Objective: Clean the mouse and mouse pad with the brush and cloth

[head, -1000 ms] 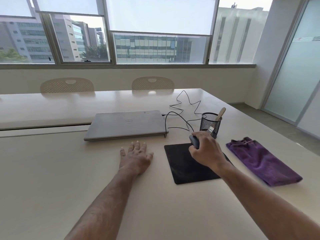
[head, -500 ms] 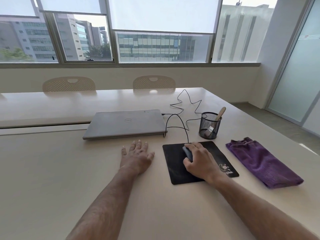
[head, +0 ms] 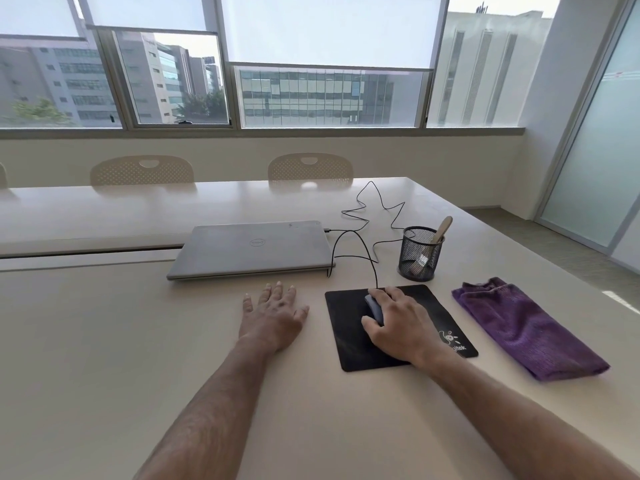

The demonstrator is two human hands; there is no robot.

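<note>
A black mouse pad (head: 349, 341) lies on the pale table, right of centre. On it sits a dark wired mouse (head: 374, 308), mostly covered by my right hand (head: 401, 323), which grips it. My left hand (head: 273, 315) rests flat on the table to the left of the pad, fingers spread, holding nothing. A folded purple cloth (head: 523, 327) lies to the right of the pad. The brush's wooden handle (head: 441, 230) sticks out of a black mesh cup (head: 419, 254) behind the pad.
A shut silver laptop (head: 252, 249) lies behind my left hand, with the mouse's black cable (head: 372, 209) looping from its right side. Two chair backs stand at the table's far edge. The table's right edge runs close past the cloth.
My right hand has brought the mouse from the pad's far edge down onto the middle of the pad. The left hand has stayed flat in place.
</note>
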